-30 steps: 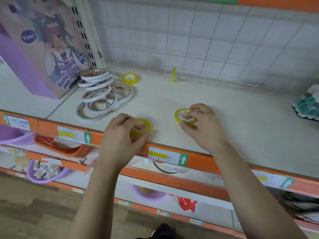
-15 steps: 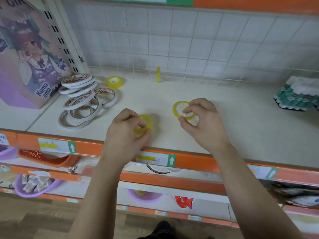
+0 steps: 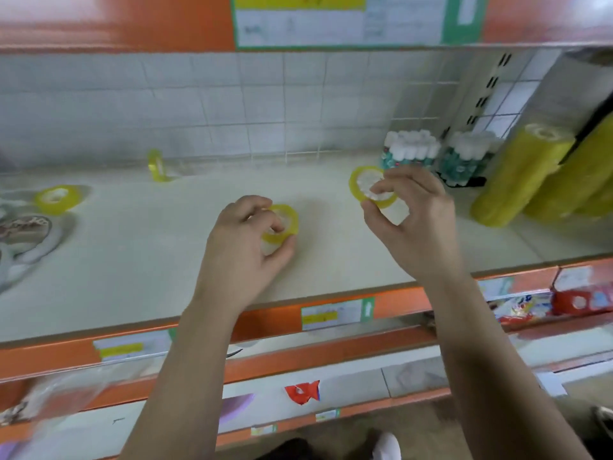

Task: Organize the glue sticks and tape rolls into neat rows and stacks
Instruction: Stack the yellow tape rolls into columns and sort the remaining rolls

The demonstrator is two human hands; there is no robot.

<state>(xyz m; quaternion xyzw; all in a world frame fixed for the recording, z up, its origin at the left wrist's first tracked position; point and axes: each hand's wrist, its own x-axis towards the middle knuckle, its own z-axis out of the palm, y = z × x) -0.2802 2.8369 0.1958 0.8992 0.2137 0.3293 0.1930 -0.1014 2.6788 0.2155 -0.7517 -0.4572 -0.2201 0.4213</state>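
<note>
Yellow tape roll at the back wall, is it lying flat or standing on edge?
Standing on edge: the back roll shows as a narrow upright ring.

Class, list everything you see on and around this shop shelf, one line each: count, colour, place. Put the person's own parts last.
small tape rolls: four, yellow; one flat at left, one on edge at the back, one in each grip
flat tape rolls: count unclear, white with print, left edge, cut off
glue stick bundles: two, white caps, teal bodies, back right
large rolls: at least two, yellow, leaning at far right
shelf: one, cream top, orange front rail
price labels: several, white with yellow and green, on the rails
red packet: one, lower shelf
left grip: pinches a small roll near the shelf front
right grip: pinches a small roll before the glue sticks
</note>
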